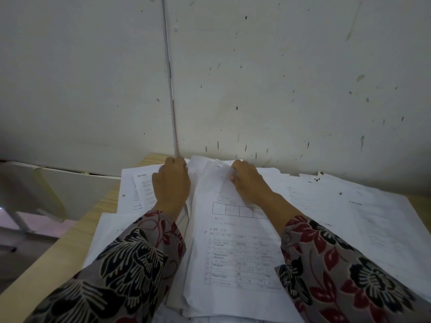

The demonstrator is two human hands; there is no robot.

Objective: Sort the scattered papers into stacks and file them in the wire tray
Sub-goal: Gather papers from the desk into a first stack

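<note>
Two hands showed: one left hand (pixel 171 184) and one right hand (pixel 248 183). Two flowered sleeves covered the arms, a left sleeve (pixel 128 264) and a right sleeve (pixel 338 264). One bench (pixel 46 269) carried one thick middle stack (pixel 233 252), at least two loose sheets (pixel 140 190) at far left, and overlapping right-side sheets (pixel 373 217), too layered to count.
</note>
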